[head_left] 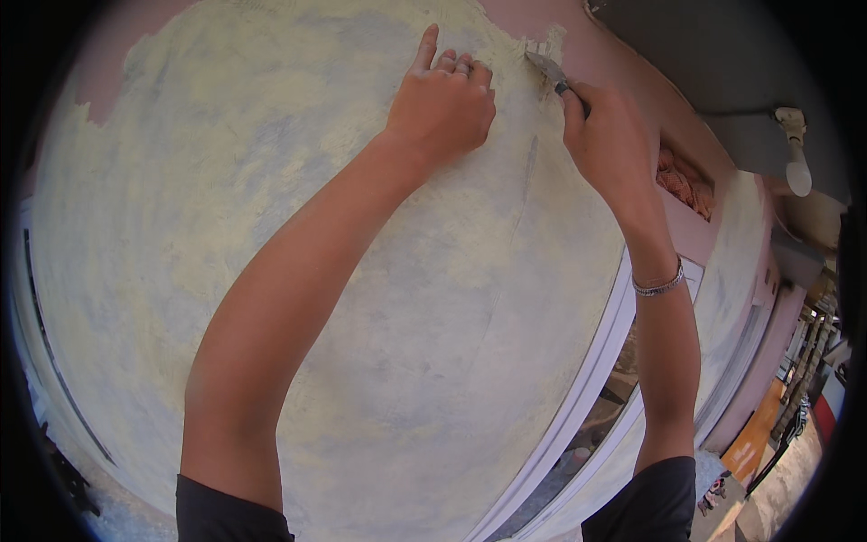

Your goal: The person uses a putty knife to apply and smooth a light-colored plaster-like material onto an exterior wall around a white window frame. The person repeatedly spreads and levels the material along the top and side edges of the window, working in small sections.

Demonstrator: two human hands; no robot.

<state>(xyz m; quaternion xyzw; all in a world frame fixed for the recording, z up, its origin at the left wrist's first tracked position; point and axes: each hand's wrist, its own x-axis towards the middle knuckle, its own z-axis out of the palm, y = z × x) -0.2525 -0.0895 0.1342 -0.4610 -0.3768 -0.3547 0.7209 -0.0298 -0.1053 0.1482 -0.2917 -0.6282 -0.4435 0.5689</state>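
Note:
A putty knife (545, 68) with a metal blade and dark handle is gripped in my right hand (612, 135). Its blade meets the upper wall, where rough fresh filler (551, 45) borders bare pink paint. My left hand (442, 108) is raised close to the pale, patchy coated wall (298, 199), left of the knife. One of its fingers points up while the others curl, with whitish smears on them. Whatever those curled fingers may hold is hidden behind the hand. A bracelet (659, 282) circles my right wrist.
A white-framed window (578, 397) runs down the wall beneath my right arm. Above it, a recess (685, 181) holds reddish patterned material. A white bulb (797, 172) hangs from the dark overhang (713, 54) at upper right. An orange panel (754, 434) and assorted clutter stand at far right.

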